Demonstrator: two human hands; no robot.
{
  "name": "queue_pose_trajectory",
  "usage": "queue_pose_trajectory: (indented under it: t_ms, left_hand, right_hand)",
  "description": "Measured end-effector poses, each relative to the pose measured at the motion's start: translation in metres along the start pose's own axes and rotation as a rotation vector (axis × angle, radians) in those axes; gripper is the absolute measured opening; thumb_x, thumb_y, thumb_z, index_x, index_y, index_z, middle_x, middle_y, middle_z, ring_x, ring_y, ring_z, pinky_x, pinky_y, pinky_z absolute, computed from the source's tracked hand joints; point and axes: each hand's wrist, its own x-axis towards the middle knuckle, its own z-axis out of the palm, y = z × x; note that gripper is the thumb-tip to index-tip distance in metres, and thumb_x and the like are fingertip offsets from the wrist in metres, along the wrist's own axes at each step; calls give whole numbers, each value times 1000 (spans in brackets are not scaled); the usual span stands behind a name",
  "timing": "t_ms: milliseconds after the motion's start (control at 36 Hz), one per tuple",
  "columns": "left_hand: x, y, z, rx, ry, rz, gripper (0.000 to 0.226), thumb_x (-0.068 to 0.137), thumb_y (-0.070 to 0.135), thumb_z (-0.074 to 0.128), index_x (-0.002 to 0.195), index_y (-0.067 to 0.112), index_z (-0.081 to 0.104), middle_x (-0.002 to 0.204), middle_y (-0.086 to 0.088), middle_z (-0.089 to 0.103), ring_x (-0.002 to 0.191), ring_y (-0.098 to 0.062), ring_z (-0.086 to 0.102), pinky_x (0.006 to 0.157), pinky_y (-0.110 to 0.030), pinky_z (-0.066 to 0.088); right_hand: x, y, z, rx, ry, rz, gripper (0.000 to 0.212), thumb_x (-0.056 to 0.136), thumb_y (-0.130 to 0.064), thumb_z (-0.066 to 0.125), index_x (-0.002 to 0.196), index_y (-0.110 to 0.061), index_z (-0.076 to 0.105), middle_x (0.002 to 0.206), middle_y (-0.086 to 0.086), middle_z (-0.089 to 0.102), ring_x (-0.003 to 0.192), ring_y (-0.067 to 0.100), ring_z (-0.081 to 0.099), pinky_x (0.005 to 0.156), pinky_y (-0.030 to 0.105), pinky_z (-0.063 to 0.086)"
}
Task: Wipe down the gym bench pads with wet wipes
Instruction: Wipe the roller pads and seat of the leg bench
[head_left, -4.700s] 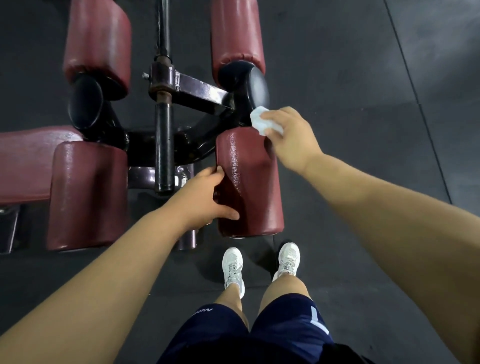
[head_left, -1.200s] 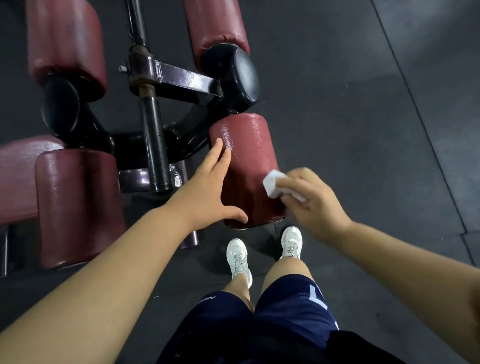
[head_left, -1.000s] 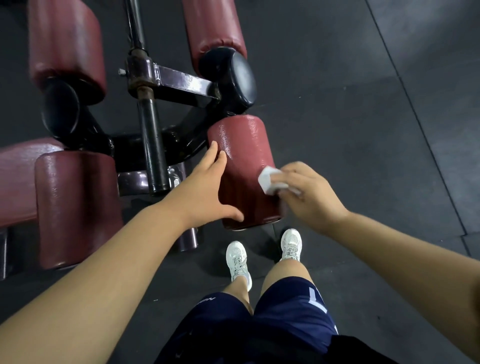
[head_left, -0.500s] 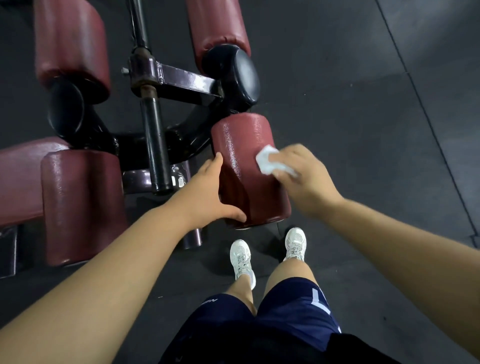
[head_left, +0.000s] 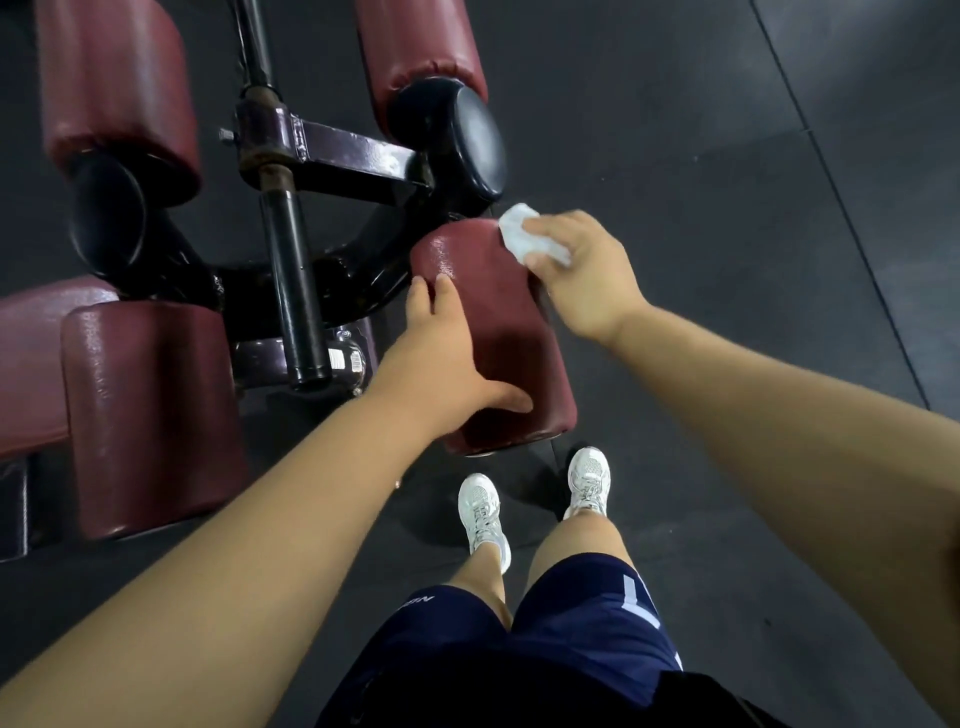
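Observation:
A dark red roller pad (head_left: 511, 332) sticks out toward me from the black bench frame (head_left: 332, 156). My left hand (head_left: 441, 358) lies over its left side, fingers straight on top and thumb across the near part. My right hand (head_left: 582, 270) pinches a crumpled white wet wipe (head_left: 524, 236) and presses it on the pad's far right end. The pad's far top looks wet and glossy.
A second near roller pad (head_left: 150, 415) sits at left, beside the flat bench pad (head_left: 31, 364). Two more roller pads (head_left: 114, 88) (head_left: 415, 47) lie farther off, with black end caps. A black post (head_left: 291, 280) runs between them. Dark rubber floor (head_left: 727, 182) spreads right; my shoes stand below.
My right hand slid the wipe from the pad's near right side up to its far end. My left hand stayed on the pad, fingers shifting slightly.

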Motion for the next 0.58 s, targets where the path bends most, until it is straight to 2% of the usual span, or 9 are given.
queue_pose_trajectory:
  t_ms: [56,111,194,278,333,361,444,528,583]
  left_hand:
    - [2,-14,-3,-76,-23,-2,145,48,50,88,150,15,-8,159,-2,-7,145,-17,12,112,-29,19]
    - [4,-25,-4,-128,-47,-8,146,45,51,89,151,16,-6,159,1,2,144,-15,14,110,-27,24]
    - [3,-33,-5,-198,-64,-13,147,42,51,89,151,20,-5,158,6,8,142,-13,20,91,-21,36]
    - [1,-36,-6,-218,-58,-3,142,47,46,89,152,22,-4,158,8,10,141,-10,21,78,-10,36]
    - [0,-39,-7,-244,-72,-1,140,48,44,89,152,24,-3,156,9,15,136,-8,27,61,0,35]
    - [0,-40,-7,-255,-79,-1,140,48,43,90,152,25,-3,155,10,18,132,-7,31,58,0,35]
    - [0,-37,-10,-208,-86,9,140,49,46,89,152,21,-2,153,8,19,128,-7,34,72,-15,42]
    - [1,-25,-14,-57,-33,74,131,51,50,86,150,11,9,155,4,12,139,-13,23,86,-19,36]
    - [3,-14,-14,-19,-6,78,134,50,52,86,150,10,7,157,-1,2,143,-16,14,101,-21,27]
  right_hand:
    - [7,-5,-1,7,-15,-9,32,93,-16,55,123,-23,61,109,-6,50,100,7,47,84,10,30]
    - [6,-9,0,3,-13,-52,30,92,-15,56,121,-23,63,107,-5,50,97,7,48,81,6,31]
    - [-9,-8,3,-36,-8,-131,28,90,-11,60,116,-18,65,103,-2,51,90,9,49,77,-1,30]
    - [-33,-2,4,-43,6,-172,28,86,-8,63,112,-16,67,98,-1,51,87,9,49,78,0,31]
    - [-52,2,3,-37,2,-167,27,85,-7,64,109,-19,69,96,0,52,87,8,49,77,2,32]
    - [-63,3,3,-36,-1,-173,26,85,-6,64,106,-20,71,95,1,53,86,9,49,76,3,33]
    - [-92,10,-1,-12,-23,-250,26,82,2,66,97,-18,73,89,3,54,83,12,52,76,12,40]
    - [-105,17,-6,-8,-79,-275,28,80,2,65,102,-14,71,91,3,56,85,16,55,77,20,45]
    - [-102,18,-6,-11,-86,-273,30,79,-1,64,105,-13,71,93,3,57,85,17,56,76,22,46]
